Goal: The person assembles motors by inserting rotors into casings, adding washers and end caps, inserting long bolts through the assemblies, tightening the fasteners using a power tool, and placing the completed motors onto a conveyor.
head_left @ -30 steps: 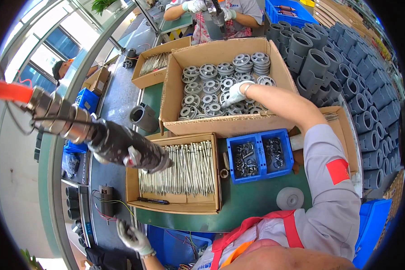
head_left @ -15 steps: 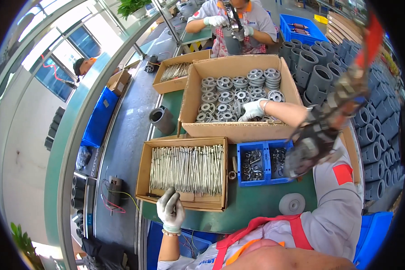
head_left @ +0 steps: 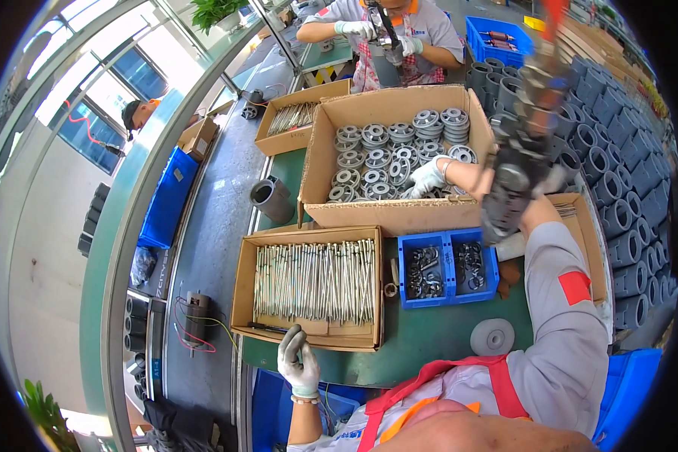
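My right hand (head_left: pixel 429 178), in a pale glove, reaches into a large cardboard box (head_left: pixel 399 217) of round grey metal end caps (head_left: pixel 378 159). Its fingers are closed at the edge of a tilted end cap (head_left: pixel 400 172); the fingertips are partly hidden among the parts. My left hand (head_left: pixel 300 365), gloved with darkened fingertips, is held up by the near edge of a shallow carton (head_left: pixel 306 343) of long metal rods (head_left: pixel 313 282). Its fingers are loosely bent and apart, with nothing between them. A dark, blurred hanging tool (head_left: pixel 516 169) covers part of my right forearm.
Two blue bins (head_left: pixel 448 297) of small metal parts stand right of the rods. A grey ring-shaped part (head_left: pixel 492 337) lies on the green table (head_left: pixel 422 339). Grey motor housings (head_left: pixel 629 248) are stacked at right, and one housing (head_left: pixel 272 200) stands left. A co-worker (head_left: pixel 388 38) works at the far side.
The hanging tool has swung left across my right forearm. My left hand has shifted slightly right and down. My right hand stays among the end caps, and the view has shifted a little.
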`<act>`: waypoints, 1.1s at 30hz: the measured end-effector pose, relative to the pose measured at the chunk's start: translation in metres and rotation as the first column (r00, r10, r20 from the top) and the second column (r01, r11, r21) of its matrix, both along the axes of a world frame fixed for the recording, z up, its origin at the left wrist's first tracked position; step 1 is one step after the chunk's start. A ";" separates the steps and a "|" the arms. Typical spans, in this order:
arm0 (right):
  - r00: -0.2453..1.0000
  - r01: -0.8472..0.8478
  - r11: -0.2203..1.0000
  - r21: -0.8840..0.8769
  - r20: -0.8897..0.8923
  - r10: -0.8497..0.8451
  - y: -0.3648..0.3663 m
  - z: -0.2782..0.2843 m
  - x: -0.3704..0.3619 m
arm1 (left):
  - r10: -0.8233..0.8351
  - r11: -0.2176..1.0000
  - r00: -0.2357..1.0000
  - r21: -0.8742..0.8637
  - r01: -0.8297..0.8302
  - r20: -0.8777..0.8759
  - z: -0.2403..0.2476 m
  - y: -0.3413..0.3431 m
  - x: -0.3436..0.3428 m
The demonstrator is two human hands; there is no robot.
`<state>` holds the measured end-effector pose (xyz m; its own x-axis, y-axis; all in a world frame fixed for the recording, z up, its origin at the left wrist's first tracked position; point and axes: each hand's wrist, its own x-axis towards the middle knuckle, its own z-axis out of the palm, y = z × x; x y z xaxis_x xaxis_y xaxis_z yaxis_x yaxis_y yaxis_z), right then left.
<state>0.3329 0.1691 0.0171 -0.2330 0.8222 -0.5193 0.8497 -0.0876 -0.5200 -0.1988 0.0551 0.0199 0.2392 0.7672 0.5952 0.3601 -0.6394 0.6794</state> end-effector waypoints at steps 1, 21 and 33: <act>0.999 0.018 0.999 -0.032 0.033 -0.017 0.006 0.000 -0.003 | -0.002 1.000 1.000 -0.025 0.003 0.007 0.001 -0.002 0.002; 0.975 -0.204 0.949 0.241 0.134 0.176 -0.032 0.044 -0.037 | -0.029 0.975 0.977 -0.210 0.074 0.210 -0.015 -0.015 0.021; 0.881 -0.305 0.951 -0.050 0.365 0.301 -0.007 0.017 -0.030 | -0.075 0.937 0.947 -0.303 0.174 0.313 -0.020 -0.037 0.033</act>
<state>0.3027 0.1617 0.0340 -0.2677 0.7467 -0.6089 0.9635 0.2075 -0.1691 -0.1660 0.0183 -0.0005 0.1993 0.9042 0.3778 0.0457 -0.3937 0.9181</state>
